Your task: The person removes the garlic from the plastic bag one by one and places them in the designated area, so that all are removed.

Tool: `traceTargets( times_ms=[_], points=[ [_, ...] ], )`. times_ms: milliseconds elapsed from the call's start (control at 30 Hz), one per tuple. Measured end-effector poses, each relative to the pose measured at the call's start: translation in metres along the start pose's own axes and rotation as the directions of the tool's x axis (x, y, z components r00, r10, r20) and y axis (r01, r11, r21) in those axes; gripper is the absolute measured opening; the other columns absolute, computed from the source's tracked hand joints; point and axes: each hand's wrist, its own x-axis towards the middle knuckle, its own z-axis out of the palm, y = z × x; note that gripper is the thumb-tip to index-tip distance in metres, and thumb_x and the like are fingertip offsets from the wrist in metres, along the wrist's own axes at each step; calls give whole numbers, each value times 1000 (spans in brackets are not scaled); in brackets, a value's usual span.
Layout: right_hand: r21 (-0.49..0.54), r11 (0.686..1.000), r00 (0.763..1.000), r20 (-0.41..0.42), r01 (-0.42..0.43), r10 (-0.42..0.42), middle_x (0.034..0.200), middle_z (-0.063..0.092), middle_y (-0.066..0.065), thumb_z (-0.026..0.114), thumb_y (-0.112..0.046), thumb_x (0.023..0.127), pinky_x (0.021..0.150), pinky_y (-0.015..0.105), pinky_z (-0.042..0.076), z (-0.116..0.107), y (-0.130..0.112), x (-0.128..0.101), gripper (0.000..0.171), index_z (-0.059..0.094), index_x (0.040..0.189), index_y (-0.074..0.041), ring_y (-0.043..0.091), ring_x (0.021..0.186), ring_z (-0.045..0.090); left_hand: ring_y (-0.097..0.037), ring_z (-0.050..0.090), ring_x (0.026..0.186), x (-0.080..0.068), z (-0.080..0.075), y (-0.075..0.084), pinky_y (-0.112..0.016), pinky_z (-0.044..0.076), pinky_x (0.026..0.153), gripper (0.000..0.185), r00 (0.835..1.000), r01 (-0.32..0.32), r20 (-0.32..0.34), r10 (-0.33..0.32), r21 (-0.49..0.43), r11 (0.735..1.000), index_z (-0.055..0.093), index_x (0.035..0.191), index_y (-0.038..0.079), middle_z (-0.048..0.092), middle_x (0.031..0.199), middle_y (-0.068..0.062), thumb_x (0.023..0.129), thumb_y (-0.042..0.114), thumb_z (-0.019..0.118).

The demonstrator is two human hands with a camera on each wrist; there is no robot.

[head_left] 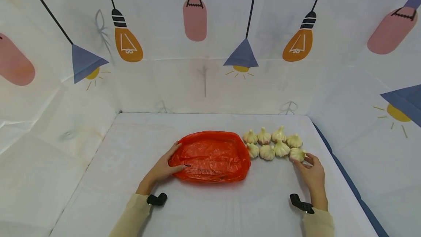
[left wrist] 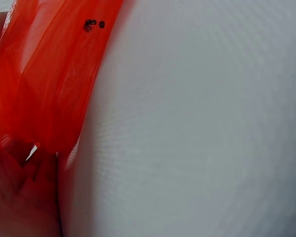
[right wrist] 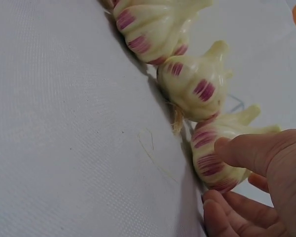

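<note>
A red plastic bag [head_left: 212, 153] with dark print lies on the white table, spread in a rounded, tray-like shape. My left hand [head_left: 162, 166] holds its left edge, thumb over the front and fingers along the side; in the left wrist view, the red plastic [left wrist: 54, 79] partly covers the hand [left wrist: 19, 197]. To the bag's right, several garlic bulbs [head_left: 267, 153] sit in two rows. With my right hand [head_left: 311, 173] I grip the front-right garlic bulb [head_left: 297, 155]. The right wrist view shows thumb and fingers about this purple-streaked bulb [right wrist: 209, 158], which touches its neighbour [right wrist: 192, 89].
The white table [head_left: 223, 207] meets a pale wall sheet [head_left: 210, 79] printed with lamps at the back and sides. Down the right table edge runs a dark blue strip [head_left: 348, 178]. Thin stray fibres [right wrist: 155, 155] lie near the bulbs.
</note>
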Motion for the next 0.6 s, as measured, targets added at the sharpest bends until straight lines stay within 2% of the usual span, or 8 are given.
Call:
traceTargets(
  times_ms=[67, 133, 200, 300, 567, 600],
  points=[
    [1, 1000, 1000, -4, 1, -1, 153, 46, 31, 70, -43, 97, 75, 13, 43, -1, 0, -1, 82, 34, 157, 0, 44, 130, 56, -32, 9, 161, 0, 1, 0, -65, 14, 125, 96, 1000, -2, 0, 2, 5, 1000, 27, 164, 30, 11, 174, 3, 87, 41, 82],
    [-3, 1000, 1000, -9, 9, -9, 153, 46, 30, 70, -41, 98, 75, 13, 45, -1, 0, -3, 80, 34, 157, -1, 45, 129, 57, -32, 8, 161, 1, 1, 1, -65, 15, 125, 96, 1000, -1, -1, 1, 6, 1000, 27, 164, 29, 11, 174, 3, 87, 41, 82],
    [-7, 1000, 1000, -8, 17, -17, 153, 45, 31, 69, -39, 98, 82, 24, 52, -1, -1, -5, 78, 34, 157, -1, 46, 129, 57, -32, 8, 161, 0, 2, 1, -64, 15, 125, 97, 1000, -1, -1, 1, 5, 1000, 26, 164, 29, 10, 175, 2, 87, 41, 83],
    [-21, 1000, 1000, -8, 20, -20, 154, 45, 31, 69, -39, 98, 91, 41, 54, -1, -3, -7, 78, 34, 157, -1, 46, 128, 57, -32, 7, 161, -1, 2, 2, -64, 15, 125, 97, 1000, -2, -1, 2, 0, 1000, 26, 164, 29, 10, 175, 2, 86, 41, 83],
    [-29, 999, 998, 55, 40, -38, 157, 38, 32, 69, -41, 98, 99, 51, 54, 0, -13, -8, 84, 28, 159, 0, 46, 132, 54, -31, 5, 161, -6, -12, 5, -65, 14, 125, 95, 1000, 4, -20, -4, -34, 999, 26, 165, 28, 8, 175, 4, 89, 36, 81],
    [-29, 999, 997, 64, 38, -36, 158, 37, 32, 69, -39, 98, 101, 53, 52, 0, -15, -8, 84, 27, 159, 0, 47, 133, 53, -31, 5, 161, -6, -14, 5, -62, 20, 125, 94, 1000, 8, -19, -8, -30, 1000, 25, 165, 28, 8, 175, 4, 89, 36, 81]
  ],
)
